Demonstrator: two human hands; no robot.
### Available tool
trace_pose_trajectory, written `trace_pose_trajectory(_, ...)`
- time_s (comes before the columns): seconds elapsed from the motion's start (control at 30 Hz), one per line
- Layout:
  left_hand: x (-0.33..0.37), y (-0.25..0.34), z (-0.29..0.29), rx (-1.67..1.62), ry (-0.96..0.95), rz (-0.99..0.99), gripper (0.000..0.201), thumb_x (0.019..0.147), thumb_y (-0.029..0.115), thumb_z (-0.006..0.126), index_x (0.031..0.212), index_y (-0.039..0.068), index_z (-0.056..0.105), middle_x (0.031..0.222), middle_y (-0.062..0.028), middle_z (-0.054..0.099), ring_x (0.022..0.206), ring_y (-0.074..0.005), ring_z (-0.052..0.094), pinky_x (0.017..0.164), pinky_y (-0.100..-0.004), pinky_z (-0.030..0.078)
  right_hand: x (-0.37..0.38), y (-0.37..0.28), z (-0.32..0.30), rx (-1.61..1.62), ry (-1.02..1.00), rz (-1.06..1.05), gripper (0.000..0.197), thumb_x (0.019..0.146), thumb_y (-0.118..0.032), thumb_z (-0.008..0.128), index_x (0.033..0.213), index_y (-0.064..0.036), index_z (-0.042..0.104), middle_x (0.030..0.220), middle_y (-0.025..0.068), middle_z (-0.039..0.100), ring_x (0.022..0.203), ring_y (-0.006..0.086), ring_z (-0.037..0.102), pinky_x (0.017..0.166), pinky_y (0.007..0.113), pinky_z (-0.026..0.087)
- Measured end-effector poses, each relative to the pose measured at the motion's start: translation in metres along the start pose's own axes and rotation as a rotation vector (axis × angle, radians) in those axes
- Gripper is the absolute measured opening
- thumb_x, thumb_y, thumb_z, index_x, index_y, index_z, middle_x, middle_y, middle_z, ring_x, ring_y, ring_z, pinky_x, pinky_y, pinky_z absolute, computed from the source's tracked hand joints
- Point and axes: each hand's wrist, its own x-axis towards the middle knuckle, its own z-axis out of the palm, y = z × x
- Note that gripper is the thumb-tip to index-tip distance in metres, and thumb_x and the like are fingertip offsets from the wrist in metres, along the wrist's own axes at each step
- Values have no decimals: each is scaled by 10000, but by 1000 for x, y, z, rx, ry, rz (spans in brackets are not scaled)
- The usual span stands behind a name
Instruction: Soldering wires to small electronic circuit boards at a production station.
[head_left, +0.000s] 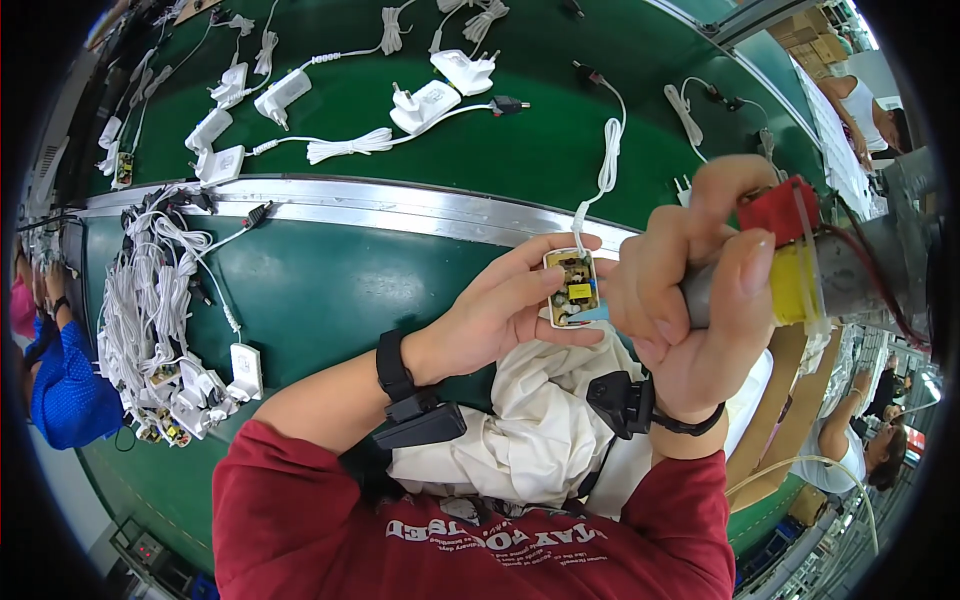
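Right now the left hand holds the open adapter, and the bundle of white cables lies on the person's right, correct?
No: the head view shows the bundle of white cables on the person's left. The left hand does hold the open adapter.

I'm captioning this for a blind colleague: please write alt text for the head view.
A person's left hand holds an open white adapter, its circuit board exposed; the right hand grips a grey cylindrical tool with a red block. Beyond a metal rail lie more white adapters, and a pile of white cables sits at left.
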Motion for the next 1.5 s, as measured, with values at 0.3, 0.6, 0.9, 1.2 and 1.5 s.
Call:
trace_pose_trajectory(0.3,16,16,30,507,-9,220,353,938,156,442,1276,66,396,1268,-116,454,1022,-207,541,842,-351,520,-14,-49,21,-12,-29,-37,489,951,-447,386,1148,0,363,471,-24,321,346,47,272,332,210,220)
trace_pose_trajectory(0.6,107,67,56,2007,-149,995,316,744,145,634,1025,44,533,973,-100,541,867,-247,555,659,-342,503,-15,-55,29,101,51,35,411,953,-386,408,1081,5,399,460,-24,311,339,51,269,334,207,205)
trace_pose_trajectory(0.9,75,137,44,2608,710,555,466,620,359,747,895,7,614,947,-143,607,870,-276,608,708,-356,517,-13,-74,36,96,27,61,353,950,-328,436,1058,8,418,465,-21,321,342,50,271,336,207,214)
trace_pose_trajectory(1.2,82,199,68,2046,431,65,388,736,352,664,897,3,606,956,-131,612,893,-242,618,733,-319,508,-14,-85,49,51,48,18,334,952,-302,429,1049,18,428,468,-21,327,349,45,275,340,206,223)
trace_pose_trajectory(1.5,51,119,87,435,11,359,202,879,118,477,1058,25,469,999,-105,565,1033,-214,577,810,-395,547,-12,-91,45,50,118,19,323,955,-285,423,1043,25,439,473,-22,333,355,44,280,342,203,222)
